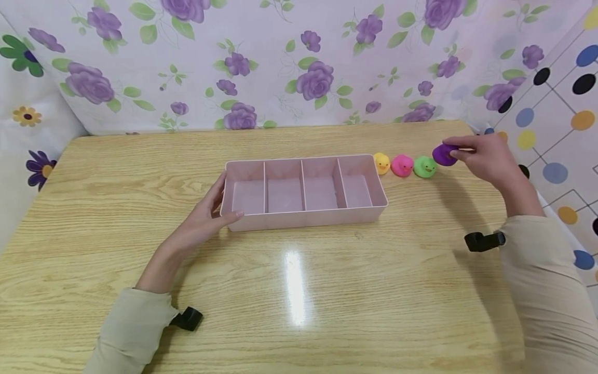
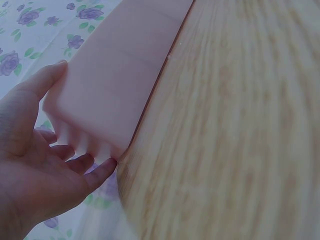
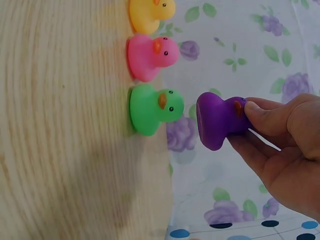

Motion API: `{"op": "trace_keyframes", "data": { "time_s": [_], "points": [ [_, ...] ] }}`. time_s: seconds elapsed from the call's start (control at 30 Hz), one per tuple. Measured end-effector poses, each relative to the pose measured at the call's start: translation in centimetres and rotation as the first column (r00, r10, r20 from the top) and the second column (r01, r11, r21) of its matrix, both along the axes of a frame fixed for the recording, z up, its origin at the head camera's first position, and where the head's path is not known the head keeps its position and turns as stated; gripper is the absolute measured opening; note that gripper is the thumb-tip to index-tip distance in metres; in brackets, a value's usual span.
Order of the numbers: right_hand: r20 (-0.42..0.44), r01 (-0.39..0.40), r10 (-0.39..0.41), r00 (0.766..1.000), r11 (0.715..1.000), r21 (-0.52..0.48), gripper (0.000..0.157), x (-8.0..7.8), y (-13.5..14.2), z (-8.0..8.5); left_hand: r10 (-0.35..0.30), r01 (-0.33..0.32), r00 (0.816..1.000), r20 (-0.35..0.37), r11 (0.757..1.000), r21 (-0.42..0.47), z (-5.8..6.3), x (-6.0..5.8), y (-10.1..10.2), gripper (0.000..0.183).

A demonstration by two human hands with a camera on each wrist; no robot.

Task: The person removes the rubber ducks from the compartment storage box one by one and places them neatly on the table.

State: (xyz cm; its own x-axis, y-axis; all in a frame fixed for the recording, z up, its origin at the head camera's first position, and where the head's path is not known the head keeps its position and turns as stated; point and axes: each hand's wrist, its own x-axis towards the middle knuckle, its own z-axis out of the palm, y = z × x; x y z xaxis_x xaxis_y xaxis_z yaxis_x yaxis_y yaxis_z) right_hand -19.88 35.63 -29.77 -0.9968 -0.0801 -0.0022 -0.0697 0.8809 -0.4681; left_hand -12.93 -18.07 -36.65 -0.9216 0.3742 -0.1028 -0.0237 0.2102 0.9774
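A pale pink box [image 1: 308, 217] with several compartments in a row stands on the table. My left hand [image 1: 204, 217] grips its left end, the thumb over the front rim and the fingers against the end wall. My right hand [image 1: 486, 158] pinches a purple rubber duck [image 3: 215, 120] by its head, lifted off the tabletop in the right wrist view. Beside it on the table, a green duck [image 1: 424, 167], a pink duck [image 1: 402, 165] and a yellow duck [image 1: 381, 163] form a row right of the box. The box compartments hold nothing.
The wooden table [image 1: 327, 291] ends at the back against a flowered cloth [image 1: 275, 62]. A dotted cloth [image 1: 556, 135] hangs along the right side, close to my right hand. Black wrist mounts [image 1: 486, 241] stick out from both sleeves.
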Motion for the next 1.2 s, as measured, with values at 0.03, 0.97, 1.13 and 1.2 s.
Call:
{"op": "trace_keyframes", "data": {
  "time_s": [0.03,0.97,1.13,1.2],
  "points": [
    [0.000,0.005,-0.005,1.000,1.000,-0.002,0.035,0.0,0.2,-0.1,-0.001,0.001,1.000,-0.001,1.000,-0.001,0.0,0.0,0.0,0.091],
    [0.115,0.040,-0.035,0.993,0.998,-0.043,0.037,-0.5,3.5,-3.2,0.002,-0.002,1.000,-0.002,1.000,-0.009,-0.2,-0.1,-0.1,0.091],
    [0.147,0.055,-0.046,0.988,0.997,-0.060,0.038,-0.7,3.9,-3.7,0.001,-0.001,1.000,0.002,1.000,-0.012,-0.2,-0.1,-0.1,0.091],
    [0.156,0.059,-0.047,0.987,0.996,-0.074,0.038,-0.8,3.9,-3.9,0.002,-0.002,1.000,0.002,1.000,-0.014,-0.1,-0.1,-0.1,0.091]
  ]
}}
